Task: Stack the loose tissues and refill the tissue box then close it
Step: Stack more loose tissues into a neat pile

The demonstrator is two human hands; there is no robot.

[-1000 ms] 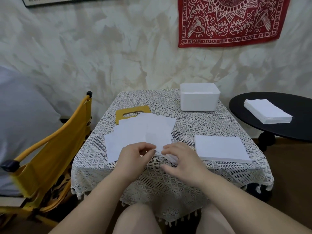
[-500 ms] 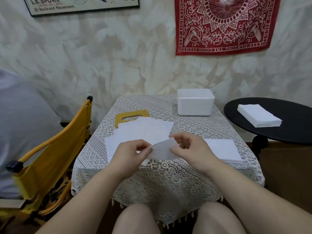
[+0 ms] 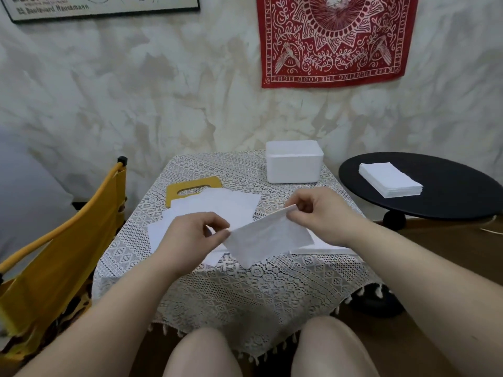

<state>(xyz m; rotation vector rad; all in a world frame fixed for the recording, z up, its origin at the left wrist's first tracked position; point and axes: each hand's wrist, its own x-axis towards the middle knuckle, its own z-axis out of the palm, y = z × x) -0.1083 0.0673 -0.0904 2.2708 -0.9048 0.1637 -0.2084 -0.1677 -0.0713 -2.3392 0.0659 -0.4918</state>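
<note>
While both hands pinch it, the single tissue [image 3: 268,238] hangs above the bench [image 3: 245,284], long axis running 8 to 2 o'clock: left hand [image 3: 194,235] fingers grip the low corner, right hand [image 3: 324,213] the high; neat stack [image 3: 324,247] at 4 o'clock, nearer the right.

Both hands [image 3: 194,235] [image 3: 322,213] pinch one tissue [image 3: 268,238] above table [image 3: 245,289].

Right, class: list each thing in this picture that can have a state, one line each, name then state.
Left hand: pinching the held tissue's left end.
Right hand: pinching its right end.
Held tissue: lifted off the table, hanging slack.
Loose tissues: fanned out, unstacked.
Neat stack: flat, mostly hidden behind the right hand.
Tissue box: lid off.
Yellow lid: lying flat, partly under loose tissues.
</note>
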